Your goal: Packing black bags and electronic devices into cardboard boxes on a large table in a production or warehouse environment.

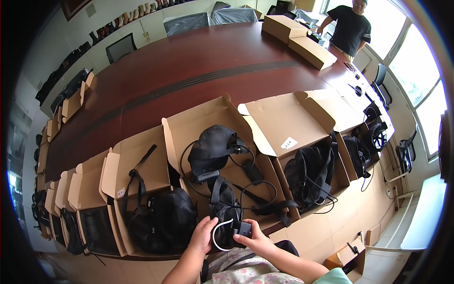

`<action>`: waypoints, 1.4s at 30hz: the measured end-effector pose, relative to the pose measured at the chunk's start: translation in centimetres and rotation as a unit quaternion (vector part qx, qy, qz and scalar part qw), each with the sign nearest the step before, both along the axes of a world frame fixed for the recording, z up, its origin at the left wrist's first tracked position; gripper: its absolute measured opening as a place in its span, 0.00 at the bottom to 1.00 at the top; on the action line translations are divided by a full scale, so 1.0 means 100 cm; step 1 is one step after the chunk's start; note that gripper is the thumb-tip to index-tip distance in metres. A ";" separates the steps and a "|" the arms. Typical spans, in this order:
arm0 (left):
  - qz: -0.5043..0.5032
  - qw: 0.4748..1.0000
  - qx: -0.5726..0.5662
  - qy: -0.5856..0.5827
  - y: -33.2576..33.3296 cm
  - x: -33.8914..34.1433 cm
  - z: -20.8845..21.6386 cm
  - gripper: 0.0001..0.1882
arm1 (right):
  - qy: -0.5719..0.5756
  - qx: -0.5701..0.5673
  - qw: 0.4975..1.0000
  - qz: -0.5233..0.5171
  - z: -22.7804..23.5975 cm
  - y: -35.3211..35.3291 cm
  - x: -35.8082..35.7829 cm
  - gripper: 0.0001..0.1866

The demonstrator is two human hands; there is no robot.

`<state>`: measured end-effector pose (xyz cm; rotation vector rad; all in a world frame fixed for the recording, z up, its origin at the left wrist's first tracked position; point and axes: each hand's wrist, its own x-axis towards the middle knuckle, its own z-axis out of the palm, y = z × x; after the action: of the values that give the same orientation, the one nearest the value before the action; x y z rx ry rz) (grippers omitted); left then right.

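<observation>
1 small black block (243, 228) is pinched in the right hand (258, 240) at an open cardboard box's (208, 114) near edge, direction and long axis unclear. That forearm slants in from lower right. The left hand (203, 234) curls beside a white cable (213, 235); its grip I cannot tell.

At the table's (189, 57) near edge, right hand (257, 238) grips a small black block (244, 229), left hand (203, 234) beside a curved white cable (214, 236) (open cartons (203, 118) lining that side!).
</observation>
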<state>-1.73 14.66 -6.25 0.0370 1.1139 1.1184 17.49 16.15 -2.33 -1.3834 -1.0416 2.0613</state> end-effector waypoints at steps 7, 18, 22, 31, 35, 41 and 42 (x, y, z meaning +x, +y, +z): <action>-0.025 0.999 0.032 -0.007 -0.008 0.002 -0.004 0.03 | -0.095 0.010 0.995 0.025 0.010 -0.013 0.007 0.40; -0.045 0.999 -0.001 -0.017 -0.012 -0.007 -0.004 0.06 | -0.179 0.051 0.982 0.031 -0.019 -0.021 -0.001 0.40; -0.105 0.994 0.006 -0.017 -0.021 -0.021 -0.016 0.10 | -0.173 0.080 0.982 -0.009 -0.026 -0.019 -0.009 0.41; -0.259 0.908 0.157 0.289 -0.079 -0.016 -0.030 0.27 | -0.180 0.119 0.976 -0.020 -0.037 -0.035 -0.025 0.44; -0.304 0.852 0.114 0.411 -0.065 -0.007 -0.012 0.24 | -0.202 0.138 0.969 -0.021 -0.040 -0.040 -0.026 0.44; -0.180 0.959 0.033 0.218 -0.080 -0.002 -0.028 0.13 | -0.345 0.311 0.885 0.039 -0.035 -0.037 -0.025 0.42; -0.171 0.966 0.024 0.191 -0.082 -0.001 -0.027 0.13 | -0.365 0.328 0.868 0.074 -0.032 -0.032 -0.024 0.41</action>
<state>-1.87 6.50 -8.93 0.4836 1.3597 0.8435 15.12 12.95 -5.57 -1.7278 -1.9685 1.0192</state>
